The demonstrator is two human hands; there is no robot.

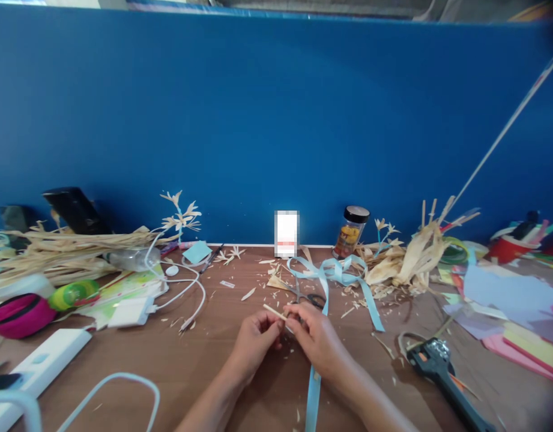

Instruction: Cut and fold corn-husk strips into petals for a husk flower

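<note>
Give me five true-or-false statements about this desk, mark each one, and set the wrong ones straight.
1. The right hand pinches a pale strip, with the left hand close by. True.
2. The jar's lid is red. False: the jar has a black lid.
3. The ribbon passes under the right hand. True.
4. The black tool lies left of the hands. False: the black tool lies to their right.
5. The pouch is green. False: the pouch is pink.

Broad blue partition [240,120], brown tabletop [190,360] before it, grey surface [370,7] above its edge
</note>
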